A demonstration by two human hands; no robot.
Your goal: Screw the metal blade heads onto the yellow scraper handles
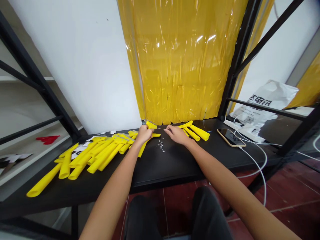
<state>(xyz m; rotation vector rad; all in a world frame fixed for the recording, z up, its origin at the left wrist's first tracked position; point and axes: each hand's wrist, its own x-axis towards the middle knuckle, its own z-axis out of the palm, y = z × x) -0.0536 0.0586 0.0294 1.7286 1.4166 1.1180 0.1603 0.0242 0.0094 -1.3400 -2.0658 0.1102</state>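
Note:
My left hand (144,134) is closed around a yellow plastic scraper (151,124), its head pointing away from me above the black table. My right hand (177,134) grips a screwdriver (160,128); its thin metal shaft reaches left to the scraper's head, while its handle is hidden in my fingers. Whether the tip sits in a screw is too small to tell. Between and below my hands lie several small screws (161,145). A heap of yellow scrapers (100,151) with hollow handles covers the table left of my left hand. More yellow scrapers (196,130) rest beyond my right hand.
On the right of the black table (165,170) are a phone (231,137) with a white cable (258,166), a power strip (246,131) and a white plastic bag (268,100). Black metal frame posts (47,90) flank the table. Yellow strip curtain (182,66) hangs behind.

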